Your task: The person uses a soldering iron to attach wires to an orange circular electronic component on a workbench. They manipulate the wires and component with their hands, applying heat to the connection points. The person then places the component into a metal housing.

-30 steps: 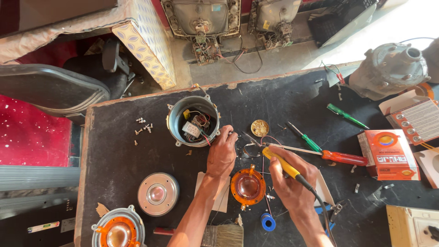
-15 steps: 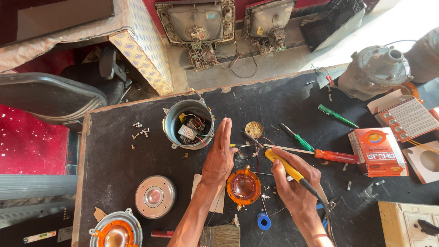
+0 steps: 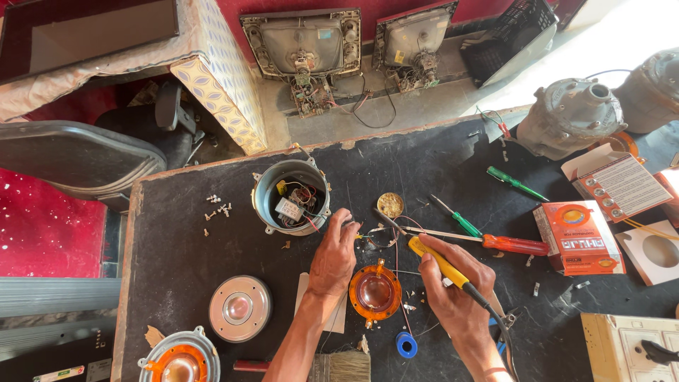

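My left fingers (image 3: 345, 228) are pressed together, pinching a thin wire (image 3: 368, 237) just right of the can (image 3: 291, 196); my right hand (image 3: 453, 283) is curled tight around the yellow iron (image 3: 440, 260), its tip (image 3: 382, 216) angled toward the wire end. The orange diaphragm (image 3: 375, 291) lies on the surface (image 3: 184, 240) between my hands, near me. I judge soldering under way: wire positioned, joint unfinished, screwdrivers (image 3: 488, 237) idle at right.

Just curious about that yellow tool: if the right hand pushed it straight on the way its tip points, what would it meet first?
The right hand aims the soldering iron up-left. First in line looks like the thin wires at the left hand's fingertips, though depth is unclear.
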